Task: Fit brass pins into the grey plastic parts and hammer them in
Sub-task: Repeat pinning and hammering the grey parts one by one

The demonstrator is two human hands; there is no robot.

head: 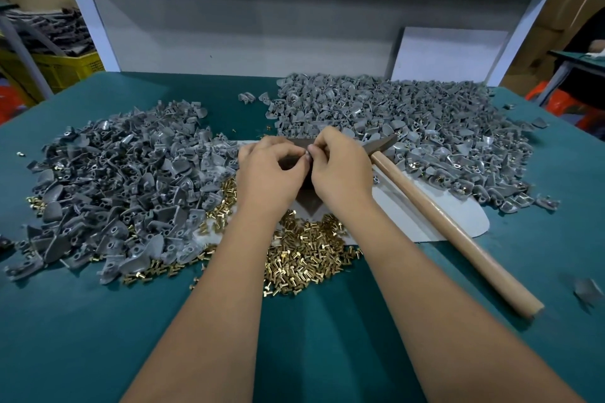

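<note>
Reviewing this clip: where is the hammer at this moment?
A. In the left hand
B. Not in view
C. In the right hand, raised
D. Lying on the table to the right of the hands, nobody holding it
D: the hammer lies on the table, its wooden handle bare, while the left hand and right hand pinch a small part between them.

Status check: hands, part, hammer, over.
Left hand and right hand both pinching one small piece, fingertips together. Hammer lying idle beside right hand. Nothing blocking.

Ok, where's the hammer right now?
In the head view, the hammer lies on the table's right side, beside the right hand, head against the right-hand grey parts pile.
</note>
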